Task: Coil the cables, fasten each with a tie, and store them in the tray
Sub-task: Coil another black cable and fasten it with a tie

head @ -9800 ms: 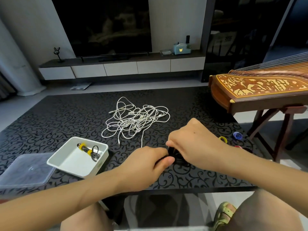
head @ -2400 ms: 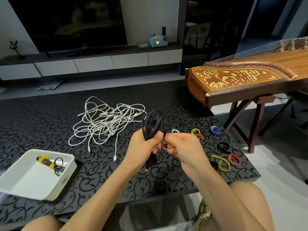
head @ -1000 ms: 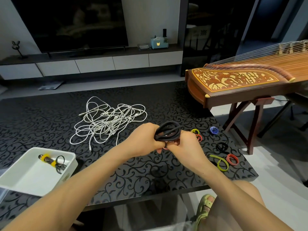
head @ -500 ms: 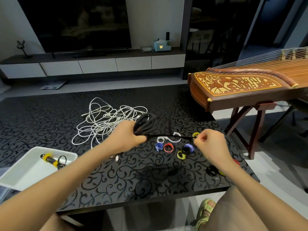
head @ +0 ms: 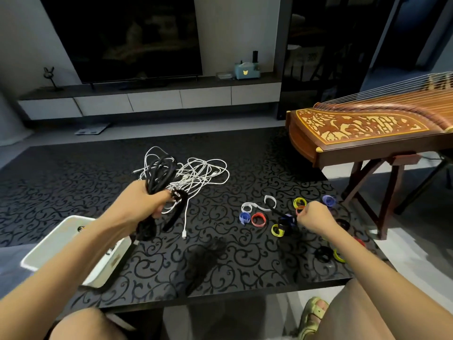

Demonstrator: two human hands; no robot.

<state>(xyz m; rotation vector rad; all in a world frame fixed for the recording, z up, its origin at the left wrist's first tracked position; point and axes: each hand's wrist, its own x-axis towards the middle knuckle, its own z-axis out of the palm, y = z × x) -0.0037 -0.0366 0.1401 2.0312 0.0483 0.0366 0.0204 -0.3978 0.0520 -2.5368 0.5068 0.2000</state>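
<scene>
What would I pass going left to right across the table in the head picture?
White tray → left hand gripping the black cable → blue tie → red tie → right hand pinching a black tie.

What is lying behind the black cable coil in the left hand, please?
A tangle of white cables lies on the black patterned table behind the black cable coil. The coil and the left hand cover the tangle's near-left part.
</scene>
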